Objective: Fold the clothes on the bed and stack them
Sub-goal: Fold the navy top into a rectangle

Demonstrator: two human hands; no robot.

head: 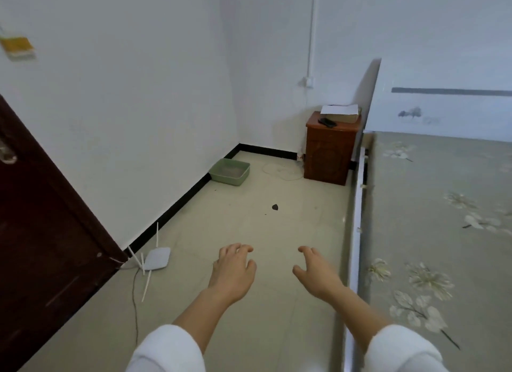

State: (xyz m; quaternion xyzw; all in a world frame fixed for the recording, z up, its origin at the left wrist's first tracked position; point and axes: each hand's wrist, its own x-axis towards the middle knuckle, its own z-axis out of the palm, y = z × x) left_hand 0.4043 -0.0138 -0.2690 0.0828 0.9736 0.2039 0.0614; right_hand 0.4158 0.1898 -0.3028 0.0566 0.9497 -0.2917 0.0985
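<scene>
Floral-sheeted bed at right; pale floor bears a router, green tray, wooden nightstand.

Open floor ahead; bed edge close right, router and door left.

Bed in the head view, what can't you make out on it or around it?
Head view only.
Bed: right side cut off by the frame edge; no clothes on the visible part.
Dark objects on the nightstand: too small to identify.
Yellow item on the wall: blurred, near the left edge.
</scene>
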